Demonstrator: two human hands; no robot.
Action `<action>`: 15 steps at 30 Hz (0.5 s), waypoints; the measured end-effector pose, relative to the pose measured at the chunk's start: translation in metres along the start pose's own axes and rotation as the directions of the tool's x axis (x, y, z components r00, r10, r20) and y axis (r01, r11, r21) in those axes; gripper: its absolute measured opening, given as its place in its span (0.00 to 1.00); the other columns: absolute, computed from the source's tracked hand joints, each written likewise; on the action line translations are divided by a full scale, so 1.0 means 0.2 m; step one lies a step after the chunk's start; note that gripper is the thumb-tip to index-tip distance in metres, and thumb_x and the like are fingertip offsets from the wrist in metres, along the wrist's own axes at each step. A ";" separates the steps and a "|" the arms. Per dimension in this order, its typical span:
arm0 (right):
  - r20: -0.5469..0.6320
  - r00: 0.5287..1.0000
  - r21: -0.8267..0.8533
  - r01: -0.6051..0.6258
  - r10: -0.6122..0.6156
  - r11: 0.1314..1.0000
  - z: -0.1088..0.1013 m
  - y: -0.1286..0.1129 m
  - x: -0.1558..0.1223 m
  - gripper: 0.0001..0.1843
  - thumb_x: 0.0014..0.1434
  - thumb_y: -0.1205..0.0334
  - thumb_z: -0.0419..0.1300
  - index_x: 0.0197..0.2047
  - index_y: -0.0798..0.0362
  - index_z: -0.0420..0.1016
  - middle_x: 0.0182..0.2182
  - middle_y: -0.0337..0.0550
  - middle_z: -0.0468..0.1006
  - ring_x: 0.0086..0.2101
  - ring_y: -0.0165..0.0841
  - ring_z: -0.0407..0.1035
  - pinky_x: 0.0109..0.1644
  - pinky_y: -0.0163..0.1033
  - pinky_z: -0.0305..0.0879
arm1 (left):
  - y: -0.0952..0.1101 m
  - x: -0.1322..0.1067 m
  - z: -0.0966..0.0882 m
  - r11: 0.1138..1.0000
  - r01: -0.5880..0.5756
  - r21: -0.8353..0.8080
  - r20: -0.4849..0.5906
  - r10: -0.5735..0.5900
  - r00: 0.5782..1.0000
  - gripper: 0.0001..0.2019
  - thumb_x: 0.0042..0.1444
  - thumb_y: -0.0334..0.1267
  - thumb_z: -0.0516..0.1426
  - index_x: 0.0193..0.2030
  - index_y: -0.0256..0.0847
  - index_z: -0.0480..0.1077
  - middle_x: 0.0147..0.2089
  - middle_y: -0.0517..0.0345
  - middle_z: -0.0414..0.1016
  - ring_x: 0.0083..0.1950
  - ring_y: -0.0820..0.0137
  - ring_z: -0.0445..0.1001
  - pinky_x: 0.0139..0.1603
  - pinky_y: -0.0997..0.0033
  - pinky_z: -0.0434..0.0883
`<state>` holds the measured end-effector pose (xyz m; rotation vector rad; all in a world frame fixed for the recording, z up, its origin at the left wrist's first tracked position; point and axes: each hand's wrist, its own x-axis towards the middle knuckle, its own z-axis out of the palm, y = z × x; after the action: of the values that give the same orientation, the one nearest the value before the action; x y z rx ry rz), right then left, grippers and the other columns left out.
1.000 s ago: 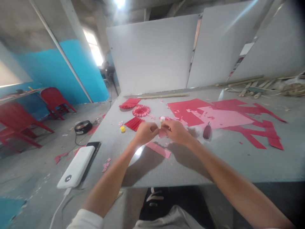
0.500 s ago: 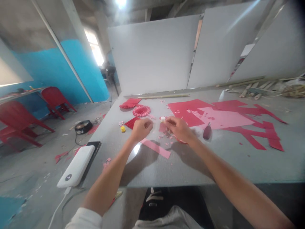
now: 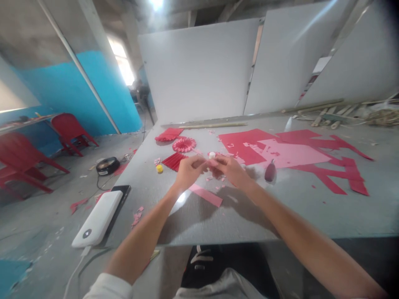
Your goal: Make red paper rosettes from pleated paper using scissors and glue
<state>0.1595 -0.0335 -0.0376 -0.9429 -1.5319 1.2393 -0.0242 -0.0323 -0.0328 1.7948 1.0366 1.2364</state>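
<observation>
My left hand [image 3: 188, 171] and my right hand [image 3: 230, 169] meet fingertip to fingertip above the grey table [image 3: 218, 216]. Both are closed in a pinch on a small pink paper piece [image 3: 212, 164] between them. A small white-capped glue bottle [image 3: 212, 155] stands just behind the fingers. A pink paper strip [image 3: 206, 195] lies on the table below the hands. Pleated red paper [image 3: 174, 160] and a round pink paper rosette [image 3: 184, 144] lie just beyond my left hand.
Red and pink paper sheets [image 3: 280, 151] cover the table's right side, with a dark scissors handle [image 3: 269, 171] beside them. A yellow cap [image 3: 159, 168], a white power bank [image 3: 97, 218] on a phone, white boards behind, red chairs [image 3: 18, 160] left.
Half a second ago my hands were apart, the right one by the glue bottle. They have come together again on the pink paper piece.
</observation>
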 end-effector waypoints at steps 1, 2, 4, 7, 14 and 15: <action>-0.010 1.000 0.005 -0.007 0.007 1.000 0.00 0.00 0.00 0.22 0.60 0.41 0.62 0.32 0.53 0.74 0.24 0.40 0.75 0.24 0.31 0.71 0.25 0.34 0.64 | -0.01 0.00 0.00 1.000 0.010 0.000 -0.017 -0.010 1.000 0.16 0.57 0.50 0.64 0.36 0.36 0.78 0.30 0.52 0.80 0.31 0.70 0.78 0.32 0.73 0.73; -0.020 1.000 0.004 -0.006 0.006 1.000 0.00 0.01 0.00 0.22 0.61 0.40 0.60 0.35 0.53 0.76 0.25 0.41 0.76 0.24 0.32 0.72 0.25 0.34 0.64 | -0.01 0.00 0.00 1.000 0.020 0.005 -0.034 -0.020 0.999 0.16 0.57 0.50 0.64 0.35 0.36 0.77 0.30 0.52 0.80 0.30 0.70 0.78 0.32 0.73 0.73; -0.032 0.999 -0.035 0.020 -0.021 0.999 0.00 0.01 0.00 0.24 0.63 0.38 0.58 0.42 0.52 0.77 0.28 0.42 0.77 0.25 0.33 0.73 0.23 0.34 0.64 | -0.02 0.01 0.00 0.999 0.034 0.028 -0.051 -0.033 0.998 0.16 0.58 0.50 0.63 0.34 0.36 0.77 0.29 0.52 0.80 0.29 0.70 0.77 0.30 0.73 0.73; -0.042 0.995 -0.163 0.080 -0.088 0.983 0.00 -0.01 -0.02 0.22 0.62 0.40 0.61 0.44 0.51 0.78 0.30 0.42 0.78 0.25 0.32 0.72 0.23 0.34 0.64 | -0.03 0.01 0.00 0.998 0.022 0.063 -0.038 -0.020 0.999 0.15 0.58 0.48 0.63 0.33 0.36 0.76 0.28 0.53 0.79 0.29 0.70 0.77 0.30 0.74 0.72; -0.070 0.990 -0.202 0.108 -0.125 0.973 0.01 0.00 -0.01 0.21 0.63 0.42 0.60 0.32 0.52 0.75 0.23 0.40 0.76 0.22 0.31 0.70 0.23 0.34 0.65 | -0.01 0.00 0.01 0.999 -0.023 0.033 -0.009 0.023 1.000 0.08 0.55 0.39 0.65 0.37 0.37 0.76 0.28 0.56 0.77 0.30 0.71 0.76 0.31 0.74 0.72; -0.081 0.988 -0.190 0.115 -0.132 0.975 0.01 0.01 -0.01 0.21 0.63 0.42 0.59 0.33 0.52 0.75 0.23 0.40 0.76 0.22 0.31 0.70 0.24 0.34 0.65 | -0.02 0.01 0.01 1.000 -0.024 0.013 -0.002 0.024 1.000 0.08 0.54 0.37 0.65 0.39 0.37 0.76 0.29 0.57 0.77 0.30 0.72 0.76 0.31 0.74 0.72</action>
<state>0.1589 -0.0351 -0.0390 -0.9945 -1.6256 0.9642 -0.0234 -0.0298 -0.0360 1.8214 1.0295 1.2493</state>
